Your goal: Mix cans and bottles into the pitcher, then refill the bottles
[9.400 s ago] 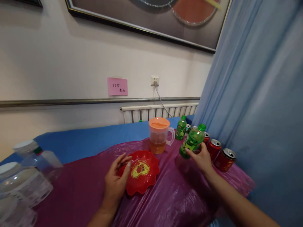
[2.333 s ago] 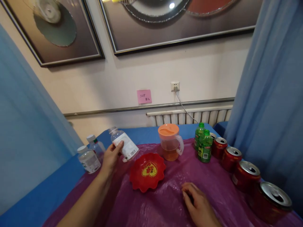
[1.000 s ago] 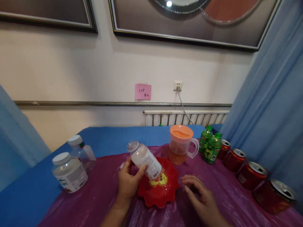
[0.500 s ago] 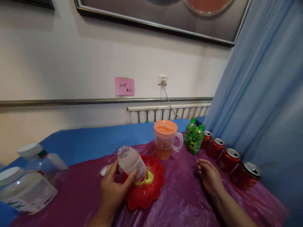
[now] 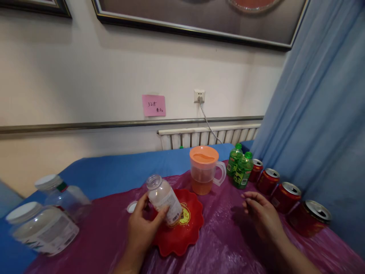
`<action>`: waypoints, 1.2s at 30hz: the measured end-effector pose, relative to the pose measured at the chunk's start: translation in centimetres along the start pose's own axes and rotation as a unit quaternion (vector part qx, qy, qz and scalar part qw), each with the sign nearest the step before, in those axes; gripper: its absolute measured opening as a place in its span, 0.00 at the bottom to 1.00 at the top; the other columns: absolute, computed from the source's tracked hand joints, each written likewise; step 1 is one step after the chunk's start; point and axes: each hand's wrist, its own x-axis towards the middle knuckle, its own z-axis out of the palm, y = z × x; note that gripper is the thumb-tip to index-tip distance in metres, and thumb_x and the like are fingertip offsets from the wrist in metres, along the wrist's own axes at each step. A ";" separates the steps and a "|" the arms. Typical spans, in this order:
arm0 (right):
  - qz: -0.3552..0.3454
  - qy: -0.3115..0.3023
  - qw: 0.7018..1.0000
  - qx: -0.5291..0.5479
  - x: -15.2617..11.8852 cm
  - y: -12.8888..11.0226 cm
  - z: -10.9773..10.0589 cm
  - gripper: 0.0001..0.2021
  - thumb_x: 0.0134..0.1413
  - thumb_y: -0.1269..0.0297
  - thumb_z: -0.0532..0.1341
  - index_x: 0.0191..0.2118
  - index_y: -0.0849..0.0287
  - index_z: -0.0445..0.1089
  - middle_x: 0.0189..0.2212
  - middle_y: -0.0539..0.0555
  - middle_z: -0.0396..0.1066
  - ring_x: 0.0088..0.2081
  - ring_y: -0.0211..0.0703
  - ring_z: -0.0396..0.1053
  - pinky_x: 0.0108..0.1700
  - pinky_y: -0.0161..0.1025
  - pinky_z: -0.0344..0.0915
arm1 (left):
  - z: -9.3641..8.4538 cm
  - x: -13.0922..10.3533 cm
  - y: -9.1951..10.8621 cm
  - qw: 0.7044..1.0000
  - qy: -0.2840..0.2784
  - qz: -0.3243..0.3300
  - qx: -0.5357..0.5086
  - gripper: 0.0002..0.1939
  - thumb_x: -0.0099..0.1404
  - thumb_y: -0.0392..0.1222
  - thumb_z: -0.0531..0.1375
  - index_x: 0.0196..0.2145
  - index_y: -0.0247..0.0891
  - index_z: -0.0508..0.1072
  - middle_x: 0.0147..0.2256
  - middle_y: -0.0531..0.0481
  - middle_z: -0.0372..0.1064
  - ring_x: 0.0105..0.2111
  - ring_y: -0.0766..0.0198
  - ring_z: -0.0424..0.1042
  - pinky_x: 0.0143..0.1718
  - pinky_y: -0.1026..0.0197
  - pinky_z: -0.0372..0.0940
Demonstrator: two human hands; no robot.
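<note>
My left hand (image 5: 143,229) is wrapped round a clear, open-mouthed jar (image 5: 166,201) with a printed label. The jar is tilted over a red plate (image 5: 178,238) with a scalloped rim and a yellow pattern in its middle. Just behind my left fingers lies a small white lid (image 5: 132,207) on the purple plastic sheet. My right hand (image 5: 262,217) hangs above the sheet, left of the red cans (image 5: 286,196). Its fingers are loosely bent and apart, with nothing visible in them.
Behind the plate stands a clear jug (image 5: 202,175) with an orange lid and amber liquid. Two green bottles (image 5: 243,173) are beside it. Two large white-lidded containers (image 5: 47,230) stand at left. A blue curtain (image 5: 322,125) borders the right side; a radiator (image 5: 196,137) runs behind.
The view has shifted slightly left, so things sit further right. My right hand has risen a little off the sheet, its fingers more bent. The jar stays in my left hand over the plate.
</note>
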 end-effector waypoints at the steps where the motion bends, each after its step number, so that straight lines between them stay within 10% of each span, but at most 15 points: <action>1: -0.005 -0.002 1.000 -0.012 0.1 -0.5 0.5 0.19 0.36 0.57 0.78 0.36 0.57 0.77 0.34 0.51 0.77 0.30 0.38 0.71 0.29 0.33 0.68 | 0.0 -0.1 0.2 1.000 -0.002 0.008 0.006 0.40 0.48 0.64 0.68 0.53 0.37 0.73 0.45 0.40 0.78 0.41 0.49 0.77 0.44 0.49 0.72; 8: -0.113 -0.036 0.986 -0.117 4.0 -1.8 7.0 0.26 0.34 0.44 0.76 0.38 0.57 0.77 0.38 0.54 0.78 0.41 0.50 0.74 0.43 0.43 0.71 | 0.3 -0.6 0.8 0.996 -0.006 0.081 0.028 0.35 0.52 0.60 0.68 0.52 0.37 0.74 0.44 0.42 0.77 0.42 0.49 0.77 0.46 0.48 0.73; 17: -0.165 -0.073 0.978 -0.103 6.5 -0.1 11.9 0.28 0.39 0.35 0.70 0.21 0.56 0.64 0.17 0.43 0.60 0.22 0.35 0.55 0.26 0.35 0.56 | 0.5 -1.2 0.2 0.993 -0.025 0.109 0.024 0.32 0.55 0.57 0.68 0.54 0.40 0.72 0.45 0.42 0.75 0.45 0.47 0.76 0.48 0.42 0.72; 24: -0.162 -0.049 0.985 -0.034 7.3 -1.0 13.0 0.32 0.37 0.33 0.71 0.19 0.53 0.54 0.14 0.39 0.48 0.17 0.31 0.45 0.20 0.34 0.47 | 0.5 -1.8 0.1 0.993 -0.029 0.115 0.012 0.32 0.56 0.54 0.68 0.56 0.40 0.72 0.46 0.43 0.74 0.46 0.48 0.76 0.49 0.43 0.72; 36: -0.151 -0.110 0.982 -0.035 4.5 -9.8 9.3 0.28 0.36 0.44 0.77 0.21 0.58 0.62 0.16 0.39 0.48 0.18 0.28 0.43 0.19 0.30 0.43 | 0.6 -1.9 0.5 0.987 -0.037 0.153 0.017 0.30 0.58 0.48 0.67 0.58 0.44 0.70 0.47 0.45 0.74 0.47 0.48 0.75 0.50 0.45 0.70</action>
